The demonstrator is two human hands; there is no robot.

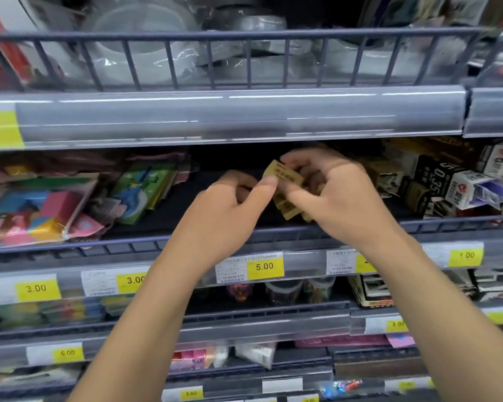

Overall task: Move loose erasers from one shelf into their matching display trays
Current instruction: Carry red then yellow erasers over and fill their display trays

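Both hands are raised in front of the middle shelf (273, 232). My right hand (340, 195) is curled around several tan, gold-wrapped erasers (285, 172), bunched in its fingers. My left hand (230, 210) meets it from the left, thumb and fingers pinching the topmost eraser of the bunch. The erasers lower in the bunch are partly hidden behind my right fingers. Behind the hands the dark shelf floor (186, 204) is bare. The picture is blurred by motion.
Colourful eraser packs (41, 210) and green card packs (143, 190) fill the shelf's left side. Black and white small boxes (453, 181) crowd the right. A rail with yellow price tags (265, 266) runs below; clear tape rolls (145, 44) sit on the shelf above.
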